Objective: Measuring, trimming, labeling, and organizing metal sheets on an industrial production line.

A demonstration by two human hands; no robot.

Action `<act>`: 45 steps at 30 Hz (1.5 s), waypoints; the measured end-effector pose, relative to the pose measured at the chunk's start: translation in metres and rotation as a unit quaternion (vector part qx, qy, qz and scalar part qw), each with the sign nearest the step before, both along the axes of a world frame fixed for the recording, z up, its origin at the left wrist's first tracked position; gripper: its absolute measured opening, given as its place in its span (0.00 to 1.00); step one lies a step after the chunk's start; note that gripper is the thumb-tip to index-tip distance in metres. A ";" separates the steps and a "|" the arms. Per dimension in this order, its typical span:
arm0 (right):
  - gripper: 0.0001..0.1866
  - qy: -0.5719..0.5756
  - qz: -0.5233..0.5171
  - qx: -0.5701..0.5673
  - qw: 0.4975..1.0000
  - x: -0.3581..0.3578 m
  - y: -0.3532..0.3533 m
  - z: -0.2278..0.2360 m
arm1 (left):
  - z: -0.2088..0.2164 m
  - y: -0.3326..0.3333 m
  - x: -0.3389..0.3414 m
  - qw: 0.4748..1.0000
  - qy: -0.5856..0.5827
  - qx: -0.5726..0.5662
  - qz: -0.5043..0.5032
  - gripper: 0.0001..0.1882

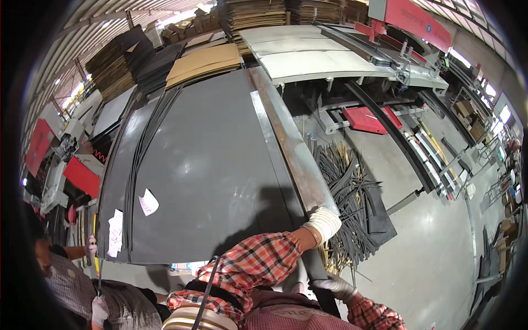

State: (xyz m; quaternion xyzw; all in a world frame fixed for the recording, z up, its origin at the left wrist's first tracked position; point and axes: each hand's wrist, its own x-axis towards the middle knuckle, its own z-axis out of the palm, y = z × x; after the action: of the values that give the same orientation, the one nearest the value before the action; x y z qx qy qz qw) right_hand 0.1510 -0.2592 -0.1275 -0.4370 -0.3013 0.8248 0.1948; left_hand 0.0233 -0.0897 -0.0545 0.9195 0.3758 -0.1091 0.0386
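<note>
A large dark grey sheet (209,176) lies flat on a table in front of me. Along its right edge runs a long metal strip (291,143). My left hand (323,221), in a white knit glove below a red plaid sleeve, is curled over the near end of that strip. Lower down, my right hand (336,286), in a pale glove, grips a narrow black strip (318,269) that hangs off the sheet's near right corner.
Two white paper scraps (147,202) lie on the sheet's left part. A heap of black offcut strips (346,187) covers the floor to the right. Cardboard stacks (203,60) and a pale machine table (308,55) stand behind. A co-worker's gloved hand (99,309) is at lower left.
</note>
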 end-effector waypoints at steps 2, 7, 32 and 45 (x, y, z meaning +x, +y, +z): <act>0.29 -0.015 0.013 -0.035 0.999 0.001 0.017 0.016 | -0.005 -0.004 -0.002 0.999 -0.036 -0.022 0.012 0.07; 0.24 0.148 -0.114 -0.039 0.982 -0.044 0.065 0.046 | 0.014 0.002 0.010 0.999 -0.037 0.007 -0.035 0.07; 0.38 -0.026 0.030 0.155 0.987 -0.018 0.085 0.021 | 0.024 0.019 0.017 1.000 0.010 0.021 -0.010 0.06; 0.23 -0.222 -0.055 0.354 0.907 -0.009 0.075 -0.038 | 0.010 -0.030 0.043 0.993 -0.097 -0.005 0.069 0.21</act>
State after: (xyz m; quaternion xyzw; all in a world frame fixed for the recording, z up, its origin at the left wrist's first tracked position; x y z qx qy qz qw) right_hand 0.1419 -0.1839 -0.1652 -0.5267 -0.5846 0.5336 0.3100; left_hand 0.0660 -0.1196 -0.0446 0.8973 0.4323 -0.0183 0.0872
